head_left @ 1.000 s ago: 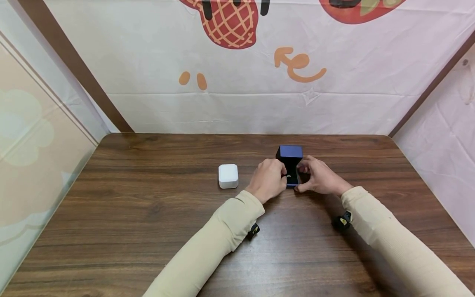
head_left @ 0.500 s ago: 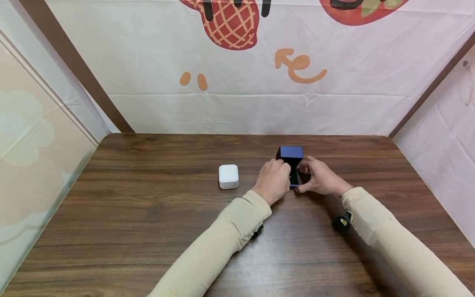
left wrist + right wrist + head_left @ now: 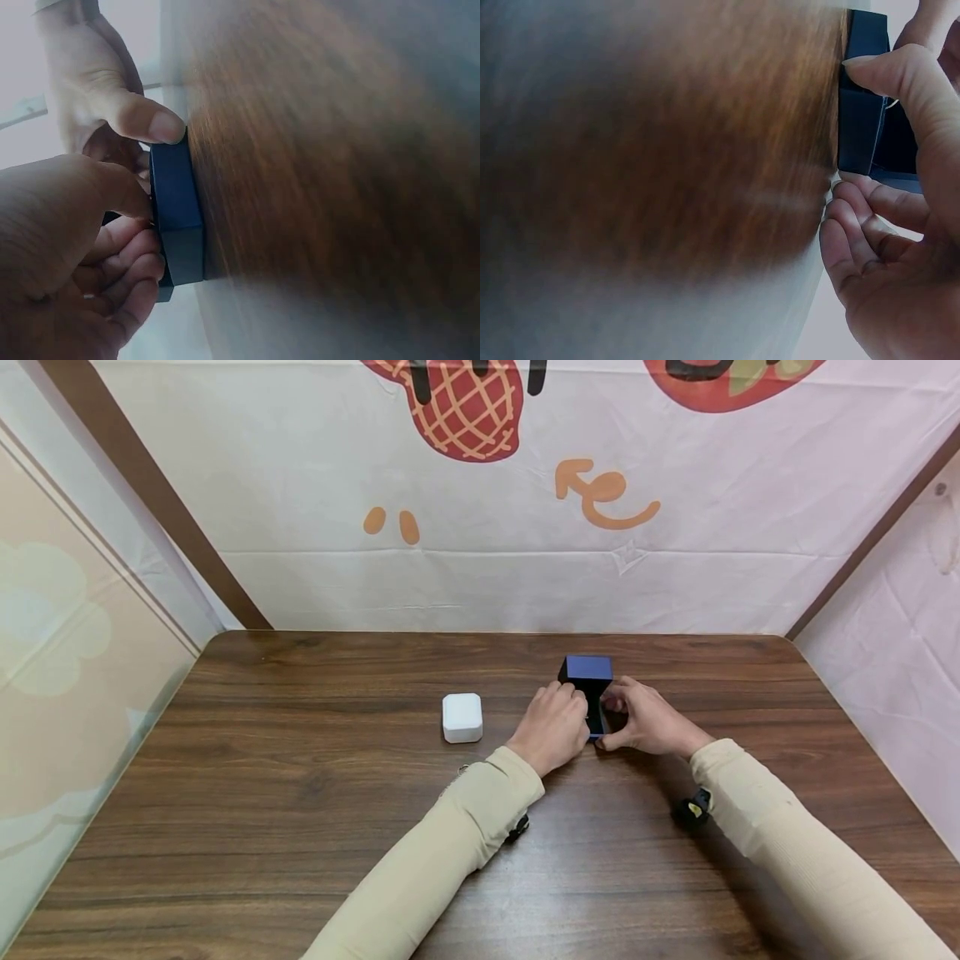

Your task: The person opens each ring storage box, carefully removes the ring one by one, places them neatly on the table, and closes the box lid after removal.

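A dark blue ring box (image 3: 588, 667) stands on the table with its lid raised. My right hand (image 3: 650, 717) grips the base from the right, thumb at the front and fingers behind, as the right wrist view also shows. Over the box's inside, my left hand (image 3: 552, 727) has its fingers curled and its thumb reaching in. It seems to pinch a small, shiny ring (image 3: 892, 103) at the dark insert; the left fingertips are partly hidden. In the left wrist view, the left fingers lie against the edge of the box base (image 3: 177, 187).
Left of the hands, a small white box (image 3: 462, 717) with cut corners stands shut on the brown wooden table (image 3: 315, 793). A printed white cloth (image 3: 480, 581) hangs behind the table's far edge.
My left hand has shifted slightly right over the insert, covering more of the shiny ring seen there earlier. The right hand and the boxes stay in place.
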`<state>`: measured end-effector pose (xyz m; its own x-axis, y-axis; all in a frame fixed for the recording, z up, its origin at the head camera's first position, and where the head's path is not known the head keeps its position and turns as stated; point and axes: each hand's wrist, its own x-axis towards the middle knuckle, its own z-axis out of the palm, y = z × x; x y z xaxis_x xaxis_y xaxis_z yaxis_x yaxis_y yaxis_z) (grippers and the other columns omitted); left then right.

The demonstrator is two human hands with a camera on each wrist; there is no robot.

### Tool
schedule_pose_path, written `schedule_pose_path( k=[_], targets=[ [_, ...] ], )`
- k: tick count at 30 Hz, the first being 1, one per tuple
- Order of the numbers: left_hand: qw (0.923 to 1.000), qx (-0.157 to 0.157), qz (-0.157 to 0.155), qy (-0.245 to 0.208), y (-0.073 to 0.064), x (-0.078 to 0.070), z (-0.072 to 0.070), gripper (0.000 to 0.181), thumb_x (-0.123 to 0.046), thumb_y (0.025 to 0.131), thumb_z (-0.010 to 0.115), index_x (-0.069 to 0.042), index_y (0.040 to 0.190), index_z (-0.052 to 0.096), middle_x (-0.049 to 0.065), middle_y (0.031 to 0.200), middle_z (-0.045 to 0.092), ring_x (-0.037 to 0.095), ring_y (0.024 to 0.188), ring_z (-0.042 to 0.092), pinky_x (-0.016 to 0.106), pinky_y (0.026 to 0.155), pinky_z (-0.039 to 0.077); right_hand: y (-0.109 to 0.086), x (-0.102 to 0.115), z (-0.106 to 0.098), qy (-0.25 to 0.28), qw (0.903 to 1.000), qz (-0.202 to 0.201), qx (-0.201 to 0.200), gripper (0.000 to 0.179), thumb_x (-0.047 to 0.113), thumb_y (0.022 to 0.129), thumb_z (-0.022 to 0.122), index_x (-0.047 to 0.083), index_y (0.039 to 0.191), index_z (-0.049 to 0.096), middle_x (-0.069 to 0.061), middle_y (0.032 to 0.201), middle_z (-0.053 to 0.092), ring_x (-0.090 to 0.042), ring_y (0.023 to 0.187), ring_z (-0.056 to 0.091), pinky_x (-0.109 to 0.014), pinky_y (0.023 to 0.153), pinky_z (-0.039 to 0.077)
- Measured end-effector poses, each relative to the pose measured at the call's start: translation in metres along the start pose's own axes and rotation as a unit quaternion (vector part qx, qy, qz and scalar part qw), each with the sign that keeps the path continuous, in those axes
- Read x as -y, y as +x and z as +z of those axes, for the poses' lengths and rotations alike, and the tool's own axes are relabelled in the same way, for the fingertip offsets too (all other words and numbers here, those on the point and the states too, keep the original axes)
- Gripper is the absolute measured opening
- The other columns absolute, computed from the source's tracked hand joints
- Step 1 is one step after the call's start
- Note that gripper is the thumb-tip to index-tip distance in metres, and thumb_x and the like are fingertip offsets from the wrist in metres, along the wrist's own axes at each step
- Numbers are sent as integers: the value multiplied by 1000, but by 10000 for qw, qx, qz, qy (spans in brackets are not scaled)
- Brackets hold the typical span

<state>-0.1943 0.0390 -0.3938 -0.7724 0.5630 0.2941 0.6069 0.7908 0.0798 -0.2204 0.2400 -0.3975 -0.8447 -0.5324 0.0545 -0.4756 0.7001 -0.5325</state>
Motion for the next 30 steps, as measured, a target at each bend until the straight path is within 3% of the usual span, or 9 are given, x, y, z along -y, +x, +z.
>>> schedule_pose_path(
  k=[9, 15, 18, 23, 27, 30],
  targets=[
    [9982, -128, 33, -584, -1, 3, -1, 8, -15, 90, 69, -10, 84, 66, 3, 87, 63, 23, 87, 60, 34, 81, 49, 0, 0, 1, 9, 10000, 48, -18, 54, 15, 73, 89, -8, 115, 64, -15, 104, 59, -26, 89, 56, -42, 79, 48],
    [9900, 77, -95, -1409, -4, 6, -9, 10, -11, 90, 68, -9, 80, 67, 2, 83, 61, 21, 83, 58, 33, 80, 48, 0, 0, 1, -5, 10000, 65, -28, 52, 14, 72, 89, -7, 112, 64, -14, 101, 58, -25, 89, 55, -42, 78, 47],
    [9803, 284, -343, -1926, -7, 9, -16, 7, -11, 92, 66, -7, 86, 68, 2, 86, 62, 20, 86, 58, 31, 80, 47, 0, 0, 2, -10, 9999, 96, -38, 51, 14, 71, 89, -7, 111, 65, -13, 99, 57, -25, 88, 55, -42, 78, 46],
    [9539, 647, -750, -2833, -13, 11, -25, 4, -11, 92, 66, -9, 89, 69, -4, 81, 64, 12, 77, 59, 24, 72, 48, 0, 0, 2, 32, 9999, 109, -73, 50, 14, 70, 89, -6, 110, 65, -13, 99, 57, -26, 88, 55, -42, 79, 46],
    [9363, 1008, -892, -3244, -19, 11, -28, 7, -10, 89, 68, -11, 85, 73, -8, 73, 66, 4, 67, 60, 20, 66, 49, -1, 1, 1, 64, 9999, 109, -78, 50, 13, 70, 88, -7, 109, 65, -13, 98, 57, -26, 88, 55, -42, 79, 46],
    [9274, 1334, -956, -3361, -23, 10, -28, 9, -11, 89, 69, -12, 82, 75, -9, 70, 66, 2, 66, 60, 19, 66, 49, -1, 2, 1, 63, 9999, 119, -59, 49, 13, 71, 88, -7, 110, 65, -13, 98, 56, -26, 88, 54, -42, 79, 46]
  ],
)
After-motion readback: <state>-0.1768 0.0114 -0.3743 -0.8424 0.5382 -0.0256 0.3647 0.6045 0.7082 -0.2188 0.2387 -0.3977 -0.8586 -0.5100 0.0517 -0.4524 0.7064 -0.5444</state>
